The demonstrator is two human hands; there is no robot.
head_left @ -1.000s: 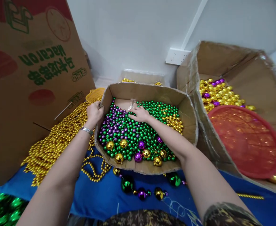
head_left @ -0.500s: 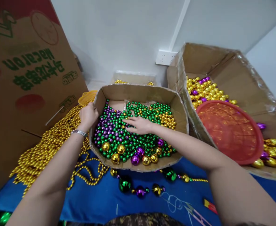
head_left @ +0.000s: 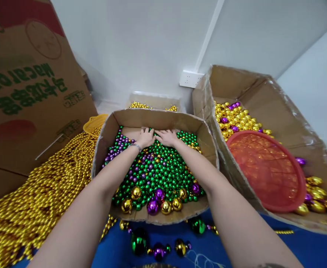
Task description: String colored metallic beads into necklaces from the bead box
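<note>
A shallow cardboard box (head_left: 154, 118) in front of me is full of green, purple and gold bead strings (head_left: 157, 169). Larger gold and purple balls (head_left: 152, 203) lie along its near edge. My left hand (head_left: 146, 137) and my right hand (head_left: 167, 137) are side by side at the far end of the box, palms down on the beads. The fingers of both are spread flat and hold nothing. A silver bracelet (head_left: 135, 146) is on my left wrist.
A heap of gold bead strings (head_left: 37, 193) lies at the left beside a big printed carton (head_left: 26, 96). At the right an open carton (head_left: 263, 96) holds gold and purple balls and a red plastic basket (head_left: 265, 169). Loose balls (head_left: 157, 247) sit on the blue cloth.
My left hand let go of the box's left wall and moved into the box beside my right hand. My right hand slid toward the far end. The view shifted closer.
</note>
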